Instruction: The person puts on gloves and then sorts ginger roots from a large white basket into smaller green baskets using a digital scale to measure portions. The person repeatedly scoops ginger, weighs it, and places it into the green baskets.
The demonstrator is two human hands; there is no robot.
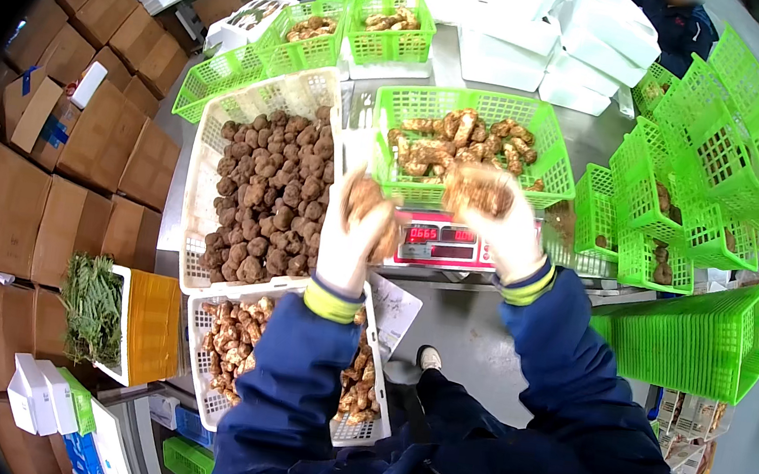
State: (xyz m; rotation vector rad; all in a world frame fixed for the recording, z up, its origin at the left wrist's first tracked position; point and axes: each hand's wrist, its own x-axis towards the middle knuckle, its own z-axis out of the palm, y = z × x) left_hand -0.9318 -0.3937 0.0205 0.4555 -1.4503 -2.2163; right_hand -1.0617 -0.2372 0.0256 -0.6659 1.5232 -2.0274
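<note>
My left hand (344, 247), in a pale glove, grips brown-and-white mushrooms (364, 199) that look like matsutake; motion blurs them. More such mushrooms (488, 192) are in my right hand (504, 234), also gloved and blurred, over the near rim of a green plastic basket (560, 153). Inside that basket lies a heap of matsutake-like mushrooms (464, 130). A red-and-white digital scale (444, 262) with lit displays sits between my hands, right by the basket's near side; its pan is hidden. Left of my left hand, a white plastic crate (198, 165) holds many dark, round, truffle-like lumps (272, 188).
A lower white crate (374, 393) of mushrooms is partly under my left arm. Nested green baskets (694, 339) and further baskets (664, 179) stand right. White foam boxes (509, 47) are stacked behind. Cardboard boxes (14, 206) line the left. Another person (675, 25) is at the far right.
</note>
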